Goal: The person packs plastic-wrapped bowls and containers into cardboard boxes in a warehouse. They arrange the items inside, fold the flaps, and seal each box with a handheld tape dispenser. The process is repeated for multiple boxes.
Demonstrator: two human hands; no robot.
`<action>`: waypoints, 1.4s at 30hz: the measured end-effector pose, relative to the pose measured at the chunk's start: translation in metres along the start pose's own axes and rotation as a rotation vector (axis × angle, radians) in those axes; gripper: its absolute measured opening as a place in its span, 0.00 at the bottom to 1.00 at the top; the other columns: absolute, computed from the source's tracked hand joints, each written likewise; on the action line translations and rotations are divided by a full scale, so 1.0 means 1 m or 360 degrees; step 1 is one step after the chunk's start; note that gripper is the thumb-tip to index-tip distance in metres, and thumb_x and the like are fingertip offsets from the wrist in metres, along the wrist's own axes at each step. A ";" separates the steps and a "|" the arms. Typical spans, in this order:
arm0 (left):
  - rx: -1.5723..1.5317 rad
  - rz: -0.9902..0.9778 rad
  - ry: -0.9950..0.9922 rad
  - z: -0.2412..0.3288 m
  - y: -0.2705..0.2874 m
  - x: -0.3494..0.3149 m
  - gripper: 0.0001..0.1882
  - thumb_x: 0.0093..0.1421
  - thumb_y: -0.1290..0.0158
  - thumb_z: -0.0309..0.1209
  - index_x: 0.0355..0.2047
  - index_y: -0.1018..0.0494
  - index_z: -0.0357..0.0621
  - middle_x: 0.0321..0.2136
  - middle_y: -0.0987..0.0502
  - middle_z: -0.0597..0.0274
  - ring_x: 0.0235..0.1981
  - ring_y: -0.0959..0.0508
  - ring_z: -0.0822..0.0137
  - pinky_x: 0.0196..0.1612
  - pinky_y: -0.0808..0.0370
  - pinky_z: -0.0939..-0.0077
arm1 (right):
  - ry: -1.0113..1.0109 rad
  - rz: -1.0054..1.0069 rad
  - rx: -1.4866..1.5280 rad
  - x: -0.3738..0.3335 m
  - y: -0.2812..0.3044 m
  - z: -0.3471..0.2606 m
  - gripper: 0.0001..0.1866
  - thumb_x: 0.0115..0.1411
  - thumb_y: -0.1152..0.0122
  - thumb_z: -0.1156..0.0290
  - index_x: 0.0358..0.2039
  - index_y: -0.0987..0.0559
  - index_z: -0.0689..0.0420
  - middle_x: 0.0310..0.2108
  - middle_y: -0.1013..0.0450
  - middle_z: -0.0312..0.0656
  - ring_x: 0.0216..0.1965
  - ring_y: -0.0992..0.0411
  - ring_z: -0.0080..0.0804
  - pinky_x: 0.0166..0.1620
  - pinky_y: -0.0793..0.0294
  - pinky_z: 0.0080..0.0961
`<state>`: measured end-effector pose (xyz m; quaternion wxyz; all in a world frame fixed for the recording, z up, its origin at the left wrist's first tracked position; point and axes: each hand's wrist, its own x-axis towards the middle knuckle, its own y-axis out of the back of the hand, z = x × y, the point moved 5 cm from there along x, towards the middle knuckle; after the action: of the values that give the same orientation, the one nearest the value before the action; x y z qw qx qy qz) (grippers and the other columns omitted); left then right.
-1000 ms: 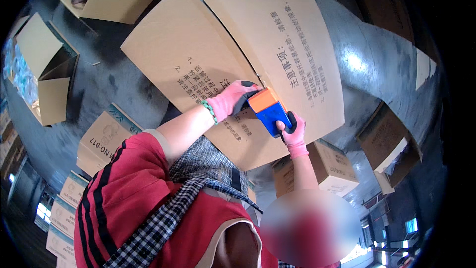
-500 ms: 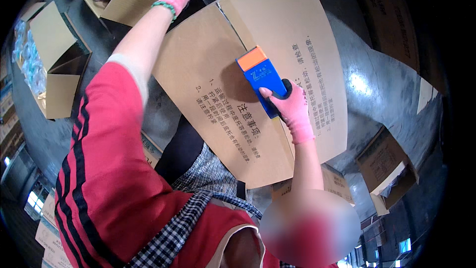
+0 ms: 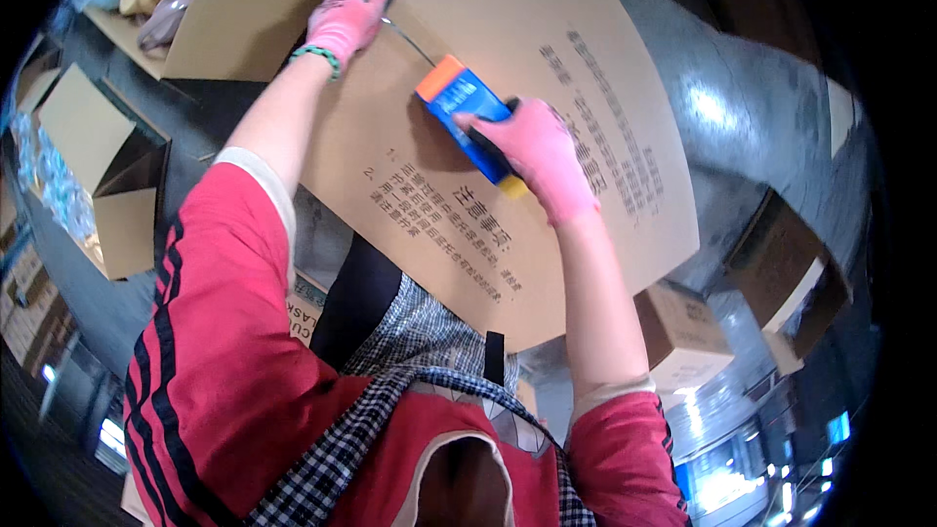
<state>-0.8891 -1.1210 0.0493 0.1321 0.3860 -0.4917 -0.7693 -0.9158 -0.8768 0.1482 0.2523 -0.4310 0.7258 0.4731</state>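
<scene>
A large brown carton (image 3: 488, 263) with black printed lines fills the middle, its flaps meeting along a seam. My right hand (image 3: 537, 151), in a pink glove, is closed around a blue tape dispenser (image 3: 468, 117) with an orange end and a yellow patch at its near end. The dispenser lies along the seam, its orange end pointing away from me. At the carton's far left edge is my left hand (image 3: 346, 21), also in a pink glove and wearing a green bracelet. Its fingers are closed at the seam's far end; what they pinch is hidden.
Beyond my left hand stands another open carton (image 3: 244, 10), with plastic-wrapped items (image 3: 166, 0) beside it. An open carton (image 3: 102, 176) at far left holds clear bluish plastic bags. At right are a closed box (image 3: 683, 337) and an open box (image 3: 786, 278) on the grey floor.
My left hand has come back toward me, down to the carton's far edge. My right hand and the tape dispenser have shifted away from me and slightly left along the seam.
</scene>
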 end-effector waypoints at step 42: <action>0.0797 -0.0388 -0.0866 0.260 -0.263 -0.359 0.33 0.45 0.53 0.46 0.46 0.41 0.35 0.46 0.40 0.44 0.49 0.42 0.48 0.50 0.49 0.46 | -0.0457 0.0121 -0.0212 -0.227 -0.089 0.511 0.26 0.40 0.44 0.48 0.27 0.26 0.60 0.28 0.29 0.49 0.32 0.29 0.39 0.37 0.31 0.29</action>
<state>-0.7920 -0.6151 0.0471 -0.1939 0.2438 -0.6318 -0.7098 -0.7465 -0.3432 0.0653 0.3062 -0.3468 0.6650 0.5863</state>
